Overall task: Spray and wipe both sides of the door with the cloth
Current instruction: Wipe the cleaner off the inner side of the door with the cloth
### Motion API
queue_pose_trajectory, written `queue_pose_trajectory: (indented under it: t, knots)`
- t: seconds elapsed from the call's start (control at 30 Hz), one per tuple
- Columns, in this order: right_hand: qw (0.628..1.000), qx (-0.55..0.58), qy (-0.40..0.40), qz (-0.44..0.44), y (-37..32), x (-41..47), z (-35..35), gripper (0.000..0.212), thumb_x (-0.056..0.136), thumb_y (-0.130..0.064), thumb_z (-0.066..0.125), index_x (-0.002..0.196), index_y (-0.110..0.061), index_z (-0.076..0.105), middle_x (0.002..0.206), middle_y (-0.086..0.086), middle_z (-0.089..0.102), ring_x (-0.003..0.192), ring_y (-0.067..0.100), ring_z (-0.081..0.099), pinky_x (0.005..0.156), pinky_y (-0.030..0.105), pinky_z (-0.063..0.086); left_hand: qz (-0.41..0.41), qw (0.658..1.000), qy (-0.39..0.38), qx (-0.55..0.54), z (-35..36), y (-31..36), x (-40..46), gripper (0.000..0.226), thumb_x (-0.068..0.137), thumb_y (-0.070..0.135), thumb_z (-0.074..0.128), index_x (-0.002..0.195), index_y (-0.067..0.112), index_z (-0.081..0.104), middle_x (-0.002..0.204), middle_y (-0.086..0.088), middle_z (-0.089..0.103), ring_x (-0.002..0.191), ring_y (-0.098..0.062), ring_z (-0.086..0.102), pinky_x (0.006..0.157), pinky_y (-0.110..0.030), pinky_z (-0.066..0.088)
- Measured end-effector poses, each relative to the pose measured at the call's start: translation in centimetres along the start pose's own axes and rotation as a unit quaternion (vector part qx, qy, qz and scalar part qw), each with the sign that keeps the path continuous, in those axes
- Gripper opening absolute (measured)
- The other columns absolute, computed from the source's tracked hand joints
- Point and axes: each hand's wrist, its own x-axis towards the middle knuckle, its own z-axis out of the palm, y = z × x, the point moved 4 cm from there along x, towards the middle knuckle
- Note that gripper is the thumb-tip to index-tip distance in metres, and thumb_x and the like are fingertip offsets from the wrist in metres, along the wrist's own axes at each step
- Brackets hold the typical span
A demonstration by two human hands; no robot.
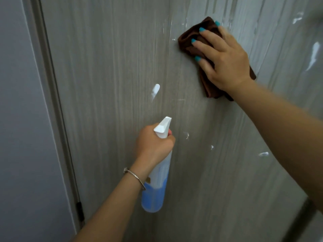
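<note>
1. My right hand (225, 58), fingers spread flat, presses the brown cloth (194, 41) against the grey door (113, 67).
2. My left hand (153, 145) grips the spray bottle (155, 189) lower down, nozzle toward the door.
3. White foam streaks (155, 89) dot the panel.

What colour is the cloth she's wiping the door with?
Dark brown cloth, clearest in the head view.

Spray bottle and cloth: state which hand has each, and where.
Left hand grips the spray bottle at its neck. Right hand presses flat on the cloth, not gripping it.
</note>
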Motion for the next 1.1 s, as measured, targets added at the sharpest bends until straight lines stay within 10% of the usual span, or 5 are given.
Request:
queue_pose_trajectory:
  t: [0.37, 0.67, 1.1]
  knots:
    - [0.999, -0.037, 0.029, 0.007, 0.0, -0.8, 0.1, 0.041, 0.105, -0.043, 0.037, 0.138, -0.027, 0.055, 0.147, -0.003, 0.050, 0.134, 0.028, 0.047, 0.108, 0.034, 0.041, 0.003, 0.998, -0.059, -0.011, 5.6, -3.0, -2.5, 0.009, 0.077, 0.008, 0.064, 0.069, 0.007, 0.060, 0.058, 0.005, 0.054, 0.052, -0.009, 0.048, 0.047, -0.017, 0.034]
    - [0.989, -0.088, 0.117, -0.015, -0.9, 0.3, -1.0, 0.022, 0.098, -0.032, 0.058, 0.114, -0.022, 0.069, 0.119, -0.001, 0.068, 0.103, 0.035, 0.065, 0.081, 0.040, 0.052, 0.002, 0.999, -0.042, 0.000, 6.0, -1.7, -4.3, 0.014, 0.076, 0.022, 0.064, 0.071, 0.009, 0.061, 0.063, -0.002, 0.060, 0.066, -0.025, 0.064, 0.061, -0.036, 0.052]
    - [0.974, 0.056, 0.135, 0.173, -2.0, -11.9, -11.8, 0.027, 0.098, -0.007, 0.054, 0.123, -0.008, 0.065, 0.126, 0.015, 0.060, 0.114, 0.029, 0.041, 0.099, 0.041, 0.042, -0.028, 0.998, -0.049, 0.006, 7.8, -1.1, -6.6, 0.017, 0.068, 0.032, 0.061, 0.071, 0.015, 0.064, 0.067, 0.002, 0.064, 0.071, -0.025, 0.066, 0.067, -0.037, 0.056]
